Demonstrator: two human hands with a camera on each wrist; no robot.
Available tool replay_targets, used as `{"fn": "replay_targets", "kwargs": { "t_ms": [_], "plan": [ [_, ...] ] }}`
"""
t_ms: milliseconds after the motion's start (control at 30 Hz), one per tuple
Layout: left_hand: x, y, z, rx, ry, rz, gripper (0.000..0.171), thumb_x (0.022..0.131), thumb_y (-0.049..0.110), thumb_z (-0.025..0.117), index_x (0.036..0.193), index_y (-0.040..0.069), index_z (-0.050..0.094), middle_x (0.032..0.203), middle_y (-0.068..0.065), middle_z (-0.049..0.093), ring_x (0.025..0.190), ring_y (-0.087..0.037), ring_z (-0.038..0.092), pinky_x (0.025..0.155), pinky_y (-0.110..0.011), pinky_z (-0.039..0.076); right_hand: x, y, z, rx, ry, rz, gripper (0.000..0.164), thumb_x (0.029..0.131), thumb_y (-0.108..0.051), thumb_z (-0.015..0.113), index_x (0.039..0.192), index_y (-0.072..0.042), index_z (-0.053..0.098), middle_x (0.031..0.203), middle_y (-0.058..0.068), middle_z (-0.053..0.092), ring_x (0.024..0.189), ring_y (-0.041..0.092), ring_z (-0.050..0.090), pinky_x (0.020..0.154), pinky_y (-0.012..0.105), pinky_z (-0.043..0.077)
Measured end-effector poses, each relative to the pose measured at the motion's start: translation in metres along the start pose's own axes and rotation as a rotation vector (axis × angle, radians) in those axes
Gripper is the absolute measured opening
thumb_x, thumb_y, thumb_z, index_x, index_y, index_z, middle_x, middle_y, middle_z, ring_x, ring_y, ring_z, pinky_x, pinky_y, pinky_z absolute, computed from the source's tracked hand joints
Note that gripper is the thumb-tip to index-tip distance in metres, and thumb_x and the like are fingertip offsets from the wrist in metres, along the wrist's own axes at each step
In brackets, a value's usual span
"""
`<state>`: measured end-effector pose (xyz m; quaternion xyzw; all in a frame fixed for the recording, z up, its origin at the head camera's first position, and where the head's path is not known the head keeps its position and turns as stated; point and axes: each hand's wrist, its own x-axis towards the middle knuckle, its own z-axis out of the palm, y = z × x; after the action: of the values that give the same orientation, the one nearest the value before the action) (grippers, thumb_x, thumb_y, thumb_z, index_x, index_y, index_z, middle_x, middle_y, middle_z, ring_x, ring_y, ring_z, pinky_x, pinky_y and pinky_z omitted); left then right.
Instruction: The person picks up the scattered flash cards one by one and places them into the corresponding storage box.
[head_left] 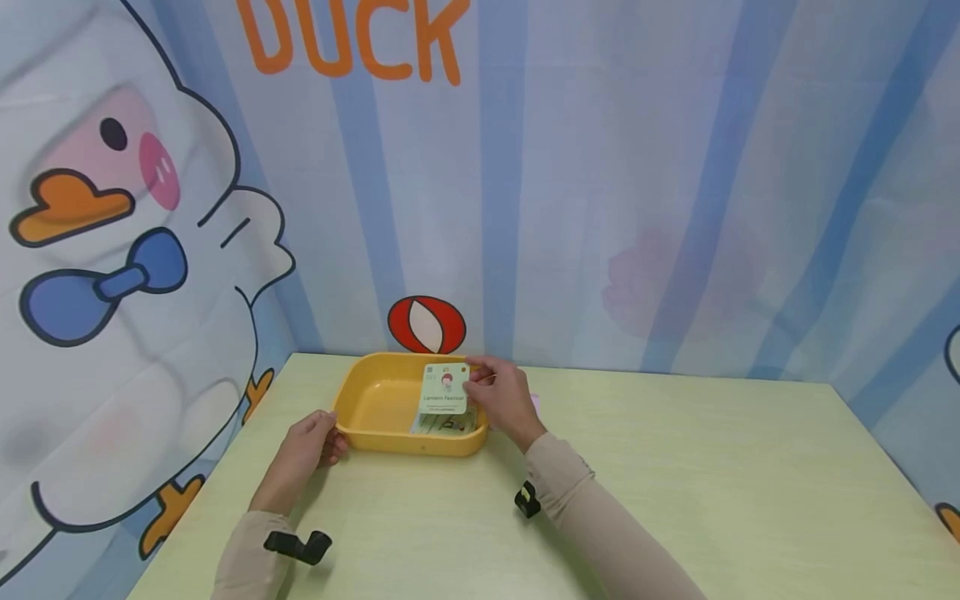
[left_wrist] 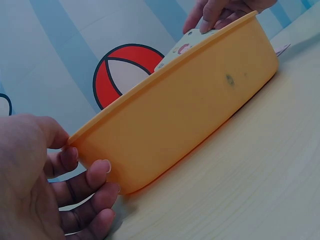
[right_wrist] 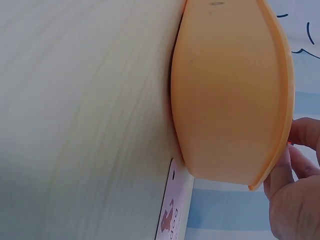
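A yellow plastic tray [head_left: 408,444] sits on the table near its back edge. At its left front corner my left hand [head_left: 311,442] pinches the rim between thumb and index finger, the other fingers bent beside the wall [left_wrist: 160,122]. Over the tray's right end, my right hand [head_left: 507,402] holds a pale green card [head_left: 444,388] by its right edge; it reads "Lantern Festival" and bears a small figure. Beneath it, more cards [head_left: 448,423] lie in the tray, partly covered. The tray wall hides the held card in the right wrist view.
A pink card [right_wrist: 170,220] with a brown animal and the word "dog" lies on the table [head_left: 720,483] just right of the tray, mostly behind my right hand in the head view. A printed cloth backdrop [head_left: 555,167] with a duck stands behind the table.
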<state>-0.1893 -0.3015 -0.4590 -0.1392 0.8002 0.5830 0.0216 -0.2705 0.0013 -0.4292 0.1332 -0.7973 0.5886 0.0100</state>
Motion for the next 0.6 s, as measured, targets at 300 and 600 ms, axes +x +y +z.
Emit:
{"fn": "replay_targets", "kwargs": {
  "t_ms": [300, 600],
  "plan": [
    [-0.0003, -0.0007, -0.0020, -0.011, -0.012, 0.012, 0.036, 0.110, 0.036, 0.038, 0.104, 0.005, 0.054, 0.090, -0.004, 0.061, 0.083, -0.018, 0.057, 0.074, -0.026, 0.051, 0.0010, -0.0023, -0.0016, -0.020, -0.025, 0.010, 0.038, 0.089, -0.001, 0.071, 0.126, -0.004, 0.068, 0.096, 0.010, 0.067, 0.079, 0.017, 0.064, 0.074, 0.036, 0.059],
    [-0.0013, 0.0005, -0.0008, -0.001, -0.008, -0.001, 0.036, 0.110, 0.037, 0.038, 0.105, 0.005, 0.054, 0.091, -0.005, 0.061, 0.084, -0.019, 0.056, 0.074, -0.026, 0.050, 0.0001, -0.0014, -0.0026, -0.038, -0.035, 0.024, 0.039, 0.089, -0.003, 0.072, 0.127, -0.005, 0.068, 0.098, 0.009, 0.067, 0.082, 0.017, 0.065, 0.072, 0.028, 0.057]
  ]
}}
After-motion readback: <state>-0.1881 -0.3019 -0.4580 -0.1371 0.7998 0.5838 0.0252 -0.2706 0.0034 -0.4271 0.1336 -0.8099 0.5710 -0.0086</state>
